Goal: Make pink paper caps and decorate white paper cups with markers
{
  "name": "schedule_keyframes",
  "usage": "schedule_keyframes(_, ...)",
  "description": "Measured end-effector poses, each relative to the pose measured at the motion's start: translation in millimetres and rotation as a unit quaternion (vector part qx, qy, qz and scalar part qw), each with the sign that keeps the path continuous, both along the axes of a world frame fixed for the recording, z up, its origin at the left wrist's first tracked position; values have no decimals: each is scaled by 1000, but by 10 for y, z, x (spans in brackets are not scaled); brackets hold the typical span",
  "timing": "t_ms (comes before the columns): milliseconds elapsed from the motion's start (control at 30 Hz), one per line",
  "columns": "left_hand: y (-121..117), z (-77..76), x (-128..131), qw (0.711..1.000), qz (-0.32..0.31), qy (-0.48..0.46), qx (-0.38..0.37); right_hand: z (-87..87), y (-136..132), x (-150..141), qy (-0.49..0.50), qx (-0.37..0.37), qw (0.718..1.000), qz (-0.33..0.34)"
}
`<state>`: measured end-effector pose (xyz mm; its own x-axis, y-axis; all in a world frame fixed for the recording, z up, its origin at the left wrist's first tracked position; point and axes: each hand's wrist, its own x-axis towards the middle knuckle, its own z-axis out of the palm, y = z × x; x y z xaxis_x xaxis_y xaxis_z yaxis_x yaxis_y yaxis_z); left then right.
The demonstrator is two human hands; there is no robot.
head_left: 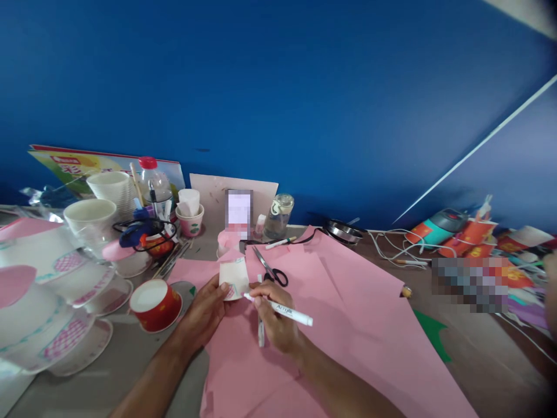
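Note:
My left hand [203, 309] is closed round a small white paper cup [233, 274] that carries a pink checked patch and blue-green marks. A white acrylic marker [292, 314] sits in the fingers of my right hand [278, 328], its tip close to the cup's lower right edge; whether it touches I cannot tell. Both hands are over large sheets of pink paper [348, 348]. Beyond the right hand lie dark-handled scissors [270, 268]. Under that hand another pale pen [261, 334] shows in part.
Decorated white paper cups [47, 310] crowd the left, beside a red paper cup [156, 306]. Behind are stacked white cups [89, 223], a red-capped bottle [155, 183] and a glass jar [279, 215]. At right are a tape roll [343, 231], white cables [387, 252] and green paper [433, 335].

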<state>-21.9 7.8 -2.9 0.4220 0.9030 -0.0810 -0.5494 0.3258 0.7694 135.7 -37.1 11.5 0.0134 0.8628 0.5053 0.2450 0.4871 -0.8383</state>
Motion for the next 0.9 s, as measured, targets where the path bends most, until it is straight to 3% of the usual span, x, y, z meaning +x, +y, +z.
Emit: schedule_keyframes(900,-12,35,6,1000,-5,-21,0,8,10,-11,17,0,1000,-2)
